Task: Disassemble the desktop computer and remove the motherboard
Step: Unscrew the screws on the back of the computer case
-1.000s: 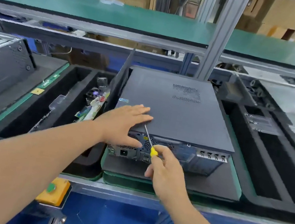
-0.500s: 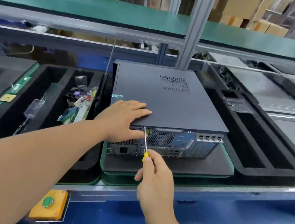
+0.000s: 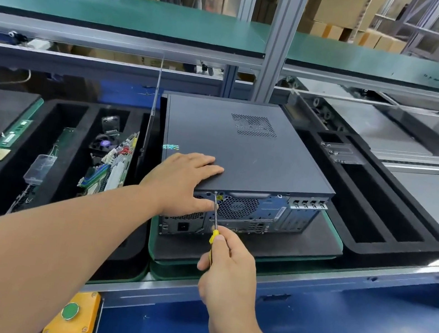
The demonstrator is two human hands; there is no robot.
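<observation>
The desktop computer lies flat on a dark foam pad at the near edge of the conveyor bench, its rear panel turned toward the person. It is a steel case, so I judge it heavy and stiff, with smooth painted sides that can slip; the good places to hold it are the top cover for pressing down and the side edges for lifting. The cover is not yet removed, so the motherboard inside is still hidden.

The left hand rests spread on the near left corner of the top cover, fingers straight, thumb down on the rear panel. The right hand pinches the yellow handle of a small screwdriver. Its tip seems to sit on a screw near the top edge of the rear panel, but this part is too small to be sure.
</observation>
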